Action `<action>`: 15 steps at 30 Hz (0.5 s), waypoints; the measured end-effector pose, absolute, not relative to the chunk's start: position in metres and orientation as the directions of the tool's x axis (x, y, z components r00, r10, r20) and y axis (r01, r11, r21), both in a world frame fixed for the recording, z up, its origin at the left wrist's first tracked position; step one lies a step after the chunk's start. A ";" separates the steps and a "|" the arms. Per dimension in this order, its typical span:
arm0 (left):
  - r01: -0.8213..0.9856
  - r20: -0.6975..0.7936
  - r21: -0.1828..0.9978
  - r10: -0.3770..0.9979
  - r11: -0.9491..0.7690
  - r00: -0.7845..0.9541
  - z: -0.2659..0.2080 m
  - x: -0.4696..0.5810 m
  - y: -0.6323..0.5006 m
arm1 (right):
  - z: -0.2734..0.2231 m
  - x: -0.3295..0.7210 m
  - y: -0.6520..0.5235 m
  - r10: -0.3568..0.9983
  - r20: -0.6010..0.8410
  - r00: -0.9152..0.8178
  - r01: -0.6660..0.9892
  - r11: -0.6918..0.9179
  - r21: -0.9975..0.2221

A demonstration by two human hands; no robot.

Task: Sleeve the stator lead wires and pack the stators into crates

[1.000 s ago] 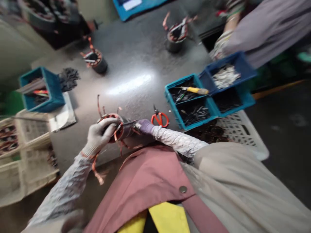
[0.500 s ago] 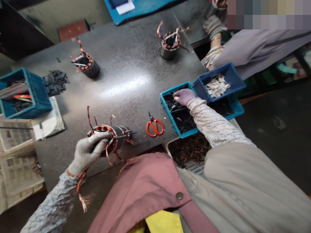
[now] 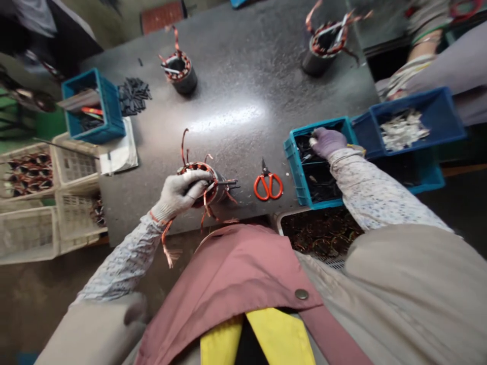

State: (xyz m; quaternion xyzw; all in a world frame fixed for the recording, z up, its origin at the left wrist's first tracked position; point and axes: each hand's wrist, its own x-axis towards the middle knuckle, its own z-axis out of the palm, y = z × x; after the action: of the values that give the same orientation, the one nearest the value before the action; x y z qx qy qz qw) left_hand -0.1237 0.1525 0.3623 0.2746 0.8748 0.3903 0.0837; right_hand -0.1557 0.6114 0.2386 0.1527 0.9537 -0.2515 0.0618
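Note:
My left hand (image 3: pixel 181 195), in a pale knitted glove, grips the near rim of a motor stator (image 3: pixel 217 188) lying on its side on the table. Copper lead wires stick out around the stator, and one frayed bundle (image 3: pixel 170 256) hangs below my wrist. My right hand (image 3: pixel 329 143), in a purple glove, is in the teal divided bin (image 3: pixel 299 177) among small black pieces (image 3: pixel 323 190). Its fingers are pinched together, and what they hold is too small to make out. Orange-handled scissors (image 3: pixel 268 186) lie between the stator and the bin.
Two more stators, one at back left (image 3: pixel 182 76) and one at back right (image 3: pixel 319 56), stand on the table (image 3: pixel 236 66). A blue bin (image 3: pixel 452 119) holds white pieces. At left are a teal crate (image 3: pixel 110 121), black strips (image 3: pixel 133 96) and plastic baskets (image 3: pixel 57 223). A co-worker's sleeve (image 3: pixel 456 66) shows at right.
The camera view has shifted, so everything on the table appears displaced. My left hand stays on the stator; my right hand remains in the bin, fingers still pinched.

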 end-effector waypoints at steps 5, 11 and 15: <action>0.420 0.085 0.721 0.531 0.551 -0.843 0.356 -0.125 0.152 | 0.280 -0.111 0.542 0.365 -0.328 -0.871 0.476 0.463 -0.748; 0.454 0.133 0.720 0.538 0.525 -0.832 0.351 -0.128 0.154 | 0.284 -0.062 0.404 0.061 -0.595 -0.802 0.573 -0.206 -0.793; 0.473 0.157 0.735 0.557 0.485 -0.815 0.349 -0.128 0.155 | 0.271 -0.066 0.381 -0.003 -0.638 -0.770 0.580 -0.421 -0.698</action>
State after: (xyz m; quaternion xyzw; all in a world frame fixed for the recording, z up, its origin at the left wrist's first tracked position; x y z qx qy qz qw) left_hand -0.1281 0.1546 0.3490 0.2996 0.8602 0.4095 0.0513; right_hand -0.0655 0.3807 0.2712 0.2850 0.5060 -0.7931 0.1836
